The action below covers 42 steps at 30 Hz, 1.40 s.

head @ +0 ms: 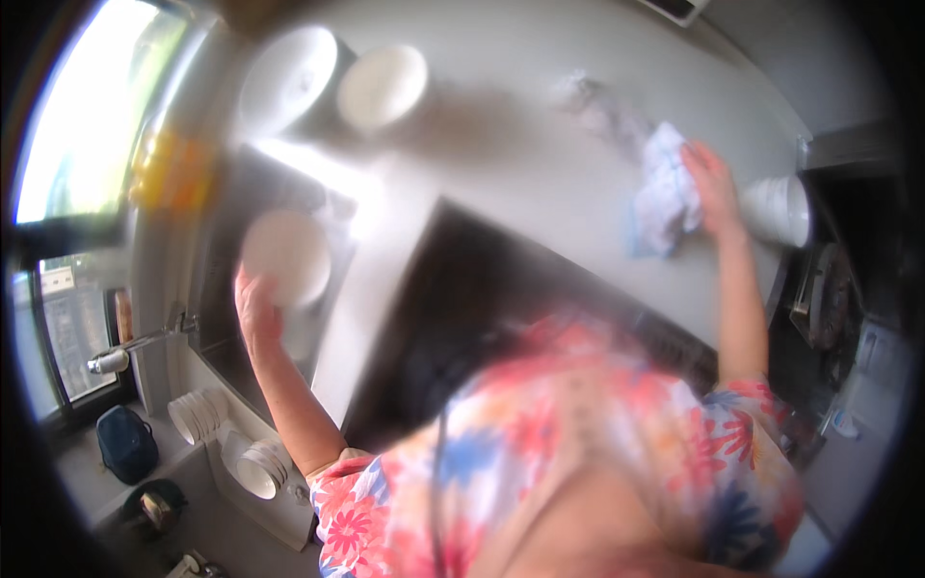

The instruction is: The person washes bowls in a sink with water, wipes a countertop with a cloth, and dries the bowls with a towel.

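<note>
My left hand [259,307] grips the lower rim of a round white dish [287,254], bowl or plate, above the metal sink [217,318]. On the right, my right hand [712,184] is closed on a crumpled white cloth [663,191] with pale blue parts, over the light countertop [506,188]. Just right of that hand, a stack of white bowls [780,209] lies tipped on its side in the view. Beyond the sink are a large white bowl [293,79] and a smaller white bowl [381,87]. Much of the picture is blurred.
A faucet [144,343] reaches over from the window side. Stacked white dishes [195,415] and more white bowls [261,468] stand at lower left, near a dark blue object [126,443]. A blurred crumpled item [589,97] lies farther back; a stove [824,296] is at right.
</note>
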Motion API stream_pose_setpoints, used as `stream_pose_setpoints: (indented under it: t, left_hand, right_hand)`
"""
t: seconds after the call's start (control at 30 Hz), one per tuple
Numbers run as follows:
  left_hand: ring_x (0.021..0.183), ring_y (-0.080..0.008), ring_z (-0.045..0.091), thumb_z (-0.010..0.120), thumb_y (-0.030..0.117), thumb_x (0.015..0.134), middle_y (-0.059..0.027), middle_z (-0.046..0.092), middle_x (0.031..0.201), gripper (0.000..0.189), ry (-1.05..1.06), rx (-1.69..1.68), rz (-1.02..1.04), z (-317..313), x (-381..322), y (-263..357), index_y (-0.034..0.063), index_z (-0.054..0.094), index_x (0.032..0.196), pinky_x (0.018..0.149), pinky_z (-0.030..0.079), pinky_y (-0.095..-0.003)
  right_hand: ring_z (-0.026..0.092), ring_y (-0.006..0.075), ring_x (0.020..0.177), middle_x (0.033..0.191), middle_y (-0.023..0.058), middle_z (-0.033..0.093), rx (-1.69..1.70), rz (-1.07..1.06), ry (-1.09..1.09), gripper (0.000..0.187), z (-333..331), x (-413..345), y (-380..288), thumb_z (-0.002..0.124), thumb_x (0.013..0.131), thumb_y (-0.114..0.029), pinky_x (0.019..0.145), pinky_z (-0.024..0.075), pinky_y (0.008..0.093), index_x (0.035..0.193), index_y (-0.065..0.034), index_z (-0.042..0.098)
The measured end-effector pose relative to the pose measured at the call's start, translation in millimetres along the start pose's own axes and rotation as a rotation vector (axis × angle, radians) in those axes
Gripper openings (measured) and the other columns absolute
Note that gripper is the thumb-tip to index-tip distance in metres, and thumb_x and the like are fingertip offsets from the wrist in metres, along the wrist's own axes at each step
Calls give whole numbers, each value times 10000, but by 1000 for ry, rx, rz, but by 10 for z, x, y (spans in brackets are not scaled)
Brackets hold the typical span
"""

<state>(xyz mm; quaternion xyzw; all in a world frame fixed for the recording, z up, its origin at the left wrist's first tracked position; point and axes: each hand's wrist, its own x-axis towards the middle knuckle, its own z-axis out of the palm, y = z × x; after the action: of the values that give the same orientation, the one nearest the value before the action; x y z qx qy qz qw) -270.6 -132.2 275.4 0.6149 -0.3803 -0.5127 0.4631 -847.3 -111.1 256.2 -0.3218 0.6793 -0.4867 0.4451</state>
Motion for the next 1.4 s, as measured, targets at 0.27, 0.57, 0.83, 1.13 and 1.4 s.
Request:
stream_pose_setpoints:
  t: [0.27,0.57,0.83,1.13,1.4]
  left_hand:
    - [995,-309,510,512,-48,723,-106,523,998,501,665,1526,806,-446,69,93,139,474,1185,795,478,-409]
    - [995,-316,511,501,-18,713,-130,508,1026,506,713,1255,1003,-107,66,290,137,494,1194,839,453,-395]
    - [1022,-175,528,468,27,765,-87,577,1083,429,-217,234,623,1817,-53,194,10,504,1192,906,391,-275]
    - [929,-216,597,412,29,824,-140,617,1025,361,-691,334,562,3840,-127,-97,-24,537,1159,822,486,-287]
    - [937,-333,576,574,194,763,-151,592,981,442,-658,1150,877,4173,-661,25,203,537,1203,842,446,-389]
  right_hand:
    - [544,98,926,1021,43,579,109,81,-113,271,-97,-77,77,474,936,-193,814,433,233,1122,0,515]
    - [536,137,968,1067,56,568,522,81,-159,269,-445,-199,391,463,934,-196,826,420,281,1141,-30,511]
    - [589,156,866,1041,63,587,633,-116,-172,319,-133,-895,-42,429,934,-187,630,480,279,1210,-30,459]
    - [573,324,915,991,199,573,-439,-950,8,671,873,-691,360,671,698,-141,827,447,390,1265,-43,327]
    - [553,165,983,936,-4,605,-848,-1032,28,140,485,-360,952,527,783,-155,910,372,339,899,-169,604]
